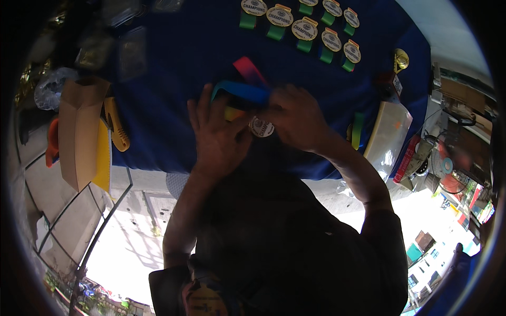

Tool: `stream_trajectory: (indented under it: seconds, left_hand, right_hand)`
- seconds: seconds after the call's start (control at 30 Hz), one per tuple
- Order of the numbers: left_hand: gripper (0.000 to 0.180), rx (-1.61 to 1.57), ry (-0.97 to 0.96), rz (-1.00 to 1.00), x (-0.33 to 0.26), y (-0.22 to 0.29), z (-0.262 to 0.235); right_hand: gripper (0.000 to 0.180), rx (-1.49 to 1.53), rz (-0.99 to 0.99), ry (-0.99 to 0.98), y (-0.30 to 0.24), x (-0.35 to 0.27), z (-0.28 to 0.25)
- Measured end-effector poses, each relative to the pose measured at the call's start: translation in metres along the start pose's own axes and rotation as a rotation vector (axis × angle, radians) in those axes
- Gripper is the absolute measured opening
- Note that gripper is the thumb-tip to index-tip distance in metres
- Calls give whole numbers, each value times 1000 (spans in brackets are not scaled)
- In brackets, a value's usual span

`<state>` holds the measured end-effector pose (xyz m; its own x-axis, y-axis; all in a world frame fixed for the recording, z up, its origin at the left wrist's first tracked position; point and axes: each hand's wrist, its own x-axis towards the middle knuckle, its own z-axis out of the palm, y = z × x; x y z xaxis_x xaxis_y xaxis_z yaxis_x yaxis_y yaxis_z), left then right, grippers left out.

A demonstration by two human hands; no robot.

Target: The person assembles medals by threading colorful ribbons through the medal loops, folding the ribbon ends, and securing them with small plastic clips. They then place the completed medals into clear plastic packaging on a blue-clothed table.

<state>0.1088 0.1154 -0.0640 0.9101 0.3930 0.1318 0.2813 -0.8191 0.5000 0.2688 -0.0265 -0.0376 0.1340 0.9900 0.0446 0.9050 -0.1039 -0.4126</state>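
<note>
Holding a round white-and-gold medal (261, 127) between both hands, I have it over the middle of the blue cloth-covered tabletop (168, 105), close to its near edge. My left hand (219, 134) is spread, fingers apart, with the thumb side pressed against the medal's rim; my right hand (295, 118) is curled over it from the other side, fingertips closed on the disc and on the multicoloured ribbon (245, 89) of blue, pink and yellow that fans out from under my hands toward the far edge. I judge I am at the stage of fitting or straightening the ribbon on the medal. The next move, as I see it, calls for a firm pinch at the loop and a flat, untwisted ribbon. Along the far edge lie two rows of finished medals with green ribbons (311, 26). By the left edge stand a brown cardboard box (79, 131) and a yellow-handled tool (116, 124); a white plastic case (387, 134) sits at the right corner.
</note>
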Motion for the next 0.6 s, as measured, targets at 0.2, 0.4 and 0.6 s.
stream_trajectory:
  seconds: [0.2, 0.4, 0.6]
  left_hand:
    - [27, -20, 1, 7, 0, -1, -1]
    - [32, -28, 25, -5, 1, -2, 0]
    - [45, -52, -25, -41, 3, 7, -7]
  right_hand:
    - [22, -6, -24, -11, 1, 2, -4]
    - [17, 72, -55, -30, 4, -1, -5]
    - [23, 234, 131, 192, 20, -15, -10]
